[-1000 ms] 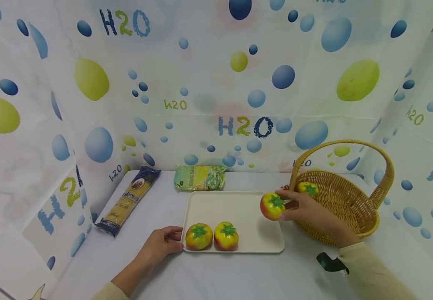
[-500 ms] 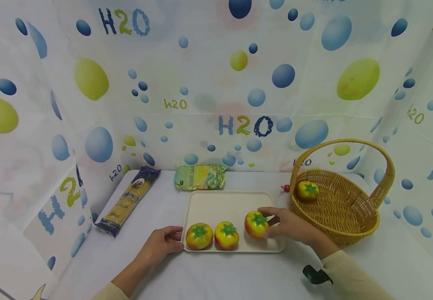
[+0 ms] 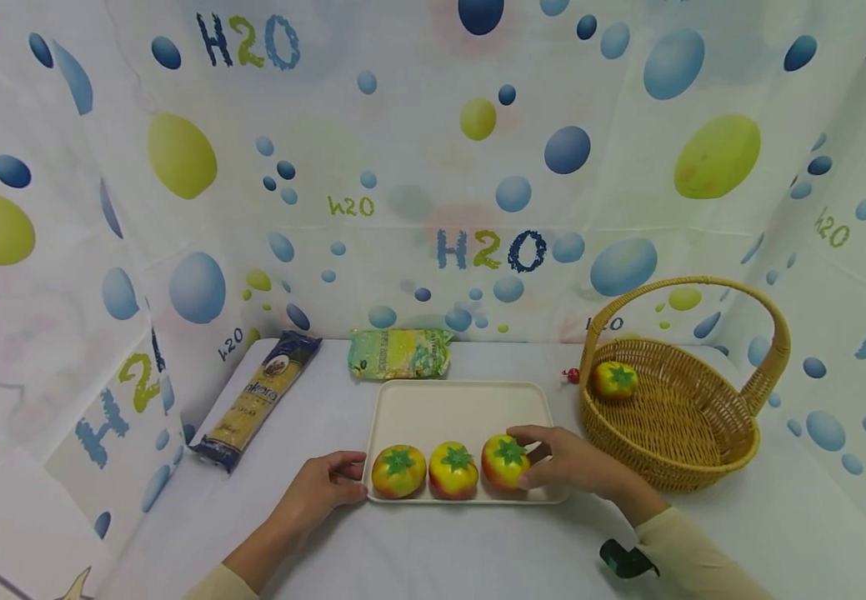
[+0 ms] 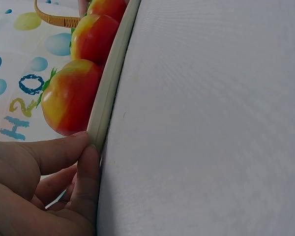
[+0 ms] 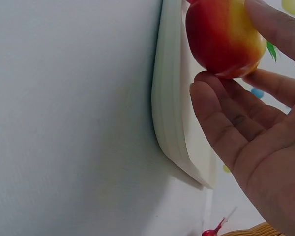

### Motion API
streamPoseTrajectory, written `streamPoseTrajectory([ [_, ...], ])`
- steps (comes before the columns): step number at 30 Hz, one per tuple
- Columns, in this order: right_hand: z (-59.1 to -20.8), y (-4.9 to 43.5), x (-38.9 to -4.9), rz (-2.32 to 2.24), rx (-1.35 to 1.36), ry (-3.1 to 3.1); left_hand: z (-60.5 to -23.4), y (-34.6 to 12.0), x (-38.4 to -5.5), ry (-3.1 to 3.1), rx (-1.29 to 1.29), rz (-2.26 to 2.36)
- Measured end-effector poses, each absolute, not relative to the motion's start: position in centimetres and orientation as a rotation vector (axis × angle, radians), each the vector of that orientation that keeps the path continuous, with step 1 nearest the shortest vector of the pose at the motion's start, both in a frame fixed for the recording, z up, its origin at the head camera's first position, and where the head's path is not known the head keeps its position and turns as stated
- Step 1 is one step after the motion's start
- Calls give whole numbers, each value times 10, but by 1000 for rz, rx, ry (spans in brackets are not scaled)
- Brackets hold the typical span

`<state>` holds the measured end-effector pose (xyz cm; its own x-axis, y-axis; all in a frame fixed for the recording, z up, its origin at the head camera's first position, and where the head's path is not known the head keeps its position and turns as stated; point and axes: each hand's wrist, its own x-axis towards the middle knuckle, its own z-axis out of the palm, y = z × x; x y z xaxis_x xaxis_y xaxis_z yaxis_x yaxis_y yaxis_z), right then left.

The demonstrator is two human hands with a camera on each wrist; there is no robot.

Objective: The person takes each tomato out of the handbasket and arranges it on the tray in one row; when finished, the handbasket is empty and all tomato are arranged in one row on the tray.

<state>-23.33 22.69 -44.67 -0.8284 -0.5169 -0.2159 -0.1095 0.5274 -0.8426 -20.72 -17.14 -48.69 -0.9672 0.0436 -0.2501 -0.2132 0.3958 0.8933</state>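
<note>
A cream tray (image 3: 470, 408) lies on the white cloth with a row of yellow-red toy tomatoes along its near side. My left hand (image 3: 322, 486) pinches the tray's left near corner, where thumb and finger meet at the rim (image 4: 99, 115). The left tomato (image 3: 398, 472) and the middle tomato (image 3: 453, 471) sit close together. Just right of them, my right hand (image 3: 563, 458) holds the third tomato (image 3: 504, 462) between thumb and fingers. That tomato's red side (image 5: 221, 37) shows in the right wrist view; whether it bears on the tray is hard to tell.
At the right stands a wicker basket (image 3: 673, 475) with a tall handle and one tomato (image 3: 616, 380) inside. A small red object (image 3: 571, 376) lies beside it. Behind the tray is a green-yellow packet (image 3: 399, 355); a pasta bag (image 3: 258, 402) lies at the left.
My right hand has carried the third tomato from beside the basket leftward and down to the tray's near side, beside the other two. The left hand has stayed at the tray corner.
</note>
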Motion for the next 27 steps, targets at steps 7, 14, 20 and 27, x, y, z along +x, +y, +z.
streamPoseTrajectory([
  [7, -446, 223, -231, -1245, -504, 2307, -487, -172, -208, 2429, -152, 1595],
  [14, -447, 222, -228, -1248, -467, 2295, -487, -172, -209, 2426, -149, 1589],
  [20, -448, 222, -228, -1250, -449, 2285, -486, -172, -208, 2422, -157, 1588],
  [27, -452, 223, -229, -1253, -452, 2280, -485, -172, -207, 2411, -146, 1600],
])
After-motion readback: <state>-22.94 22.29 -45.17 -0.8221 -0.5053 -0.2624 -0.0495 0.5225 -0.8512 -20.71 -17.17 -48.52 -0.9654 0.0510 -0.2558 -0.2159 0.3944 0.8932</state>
